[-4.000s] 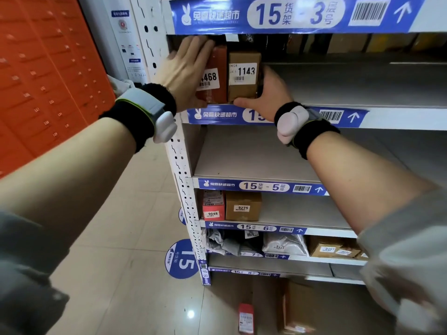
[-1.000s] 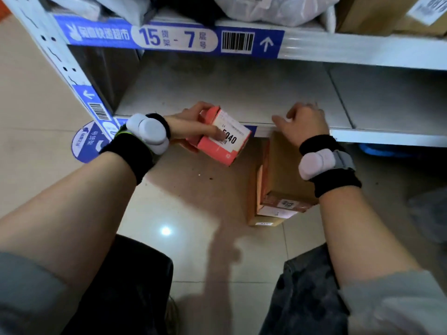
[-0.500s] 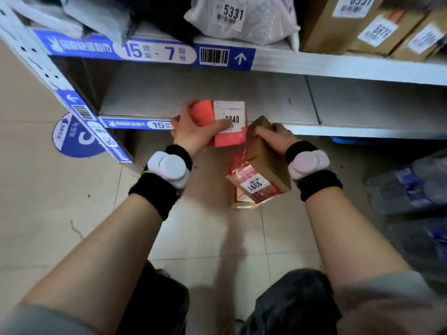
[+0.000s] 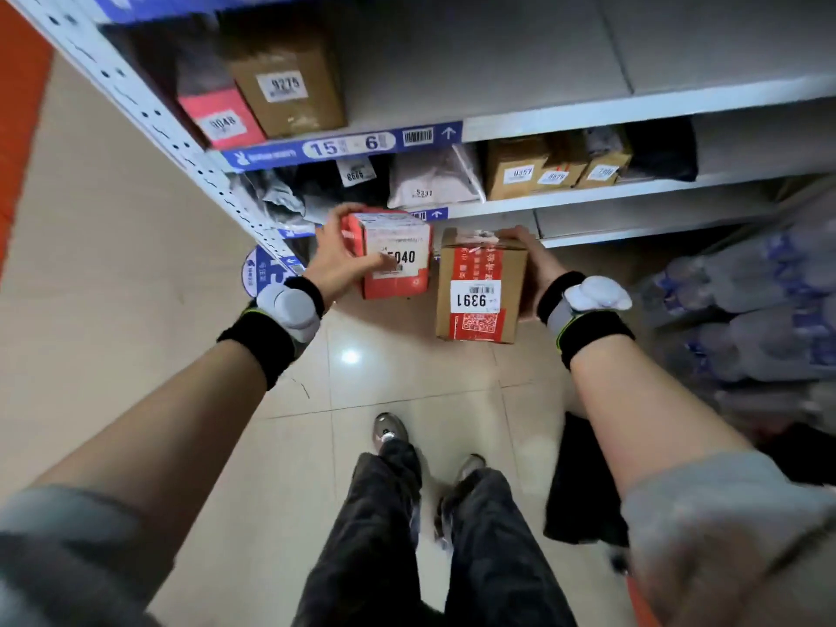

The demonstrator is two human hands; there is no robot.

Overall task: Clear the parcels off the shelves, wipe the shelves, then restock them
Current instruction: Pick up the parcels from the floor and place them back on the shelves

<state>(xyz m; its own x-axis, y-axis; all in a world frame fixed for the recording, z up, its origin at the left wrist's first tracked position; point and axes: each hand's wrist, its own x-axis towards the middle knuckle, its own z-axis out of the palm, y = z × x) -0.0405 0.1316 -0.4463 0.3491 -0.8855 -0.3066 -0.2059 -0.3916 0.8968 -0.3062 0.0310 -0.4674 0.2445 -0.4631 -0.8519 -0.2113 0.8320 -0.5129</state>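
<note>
Left hand point(image 4: 337, 260): grips red parcel point(image 4: 392, 255), label 5040, thumb across front label, fingers wrapped behind top edge; parcel held in air before lower shelf edge. Right hand point(image 4: 534, 260): grips brown carton point(image 4: 480, 287), label 9391, red tape on front, fingers over top right corner, palm on right side; carton just right of red parcel, apart. Shelf rack point(image 4: 633, 113) behind: tier 6 holds boxes 9048 point(image 4: 221, 122) and 9275 point(image 4: 282, 86); tier below holds bags and small cartons.
</note>
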